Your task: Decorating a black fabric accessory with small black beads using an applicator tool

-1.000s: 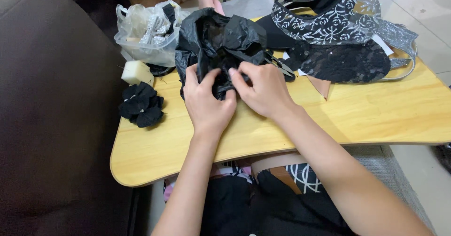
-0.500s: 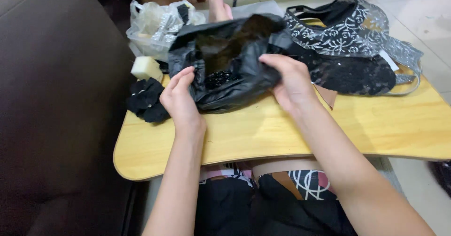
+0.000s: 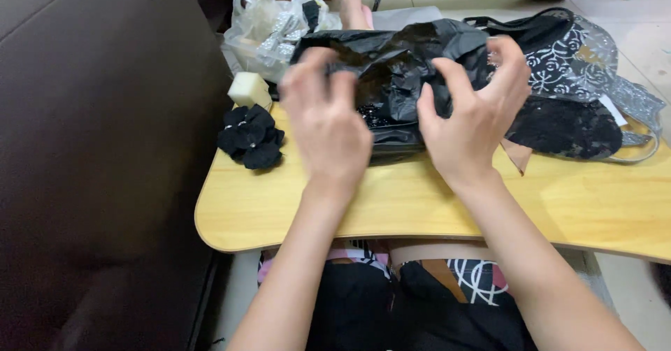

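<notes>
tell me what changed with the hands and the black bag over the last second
Both hands went from pressing together at the middle of the black plastic bag to spreading its mouth apart. Now the left hand and right hand are raised over it, fingers bunching the plastic. The black fabric flower, pale block, clear bag and patterned pouch stayed put on the wooden table.

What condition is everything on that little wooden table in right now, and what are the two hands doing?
Black plastic bag: crumpled, mouth pulled open, gripped by both hands.
Left hand: fingers curled on the bag's edge.
Right hand: fingers spread, pinching the bag.
Black fabric flower: lying flat, untouched.
Pale foam block: resting by the flower.
Clear plastic bag: crumpled, filled.
Patterned black bag: lying slumped.
Wooden table: level.
</notes>
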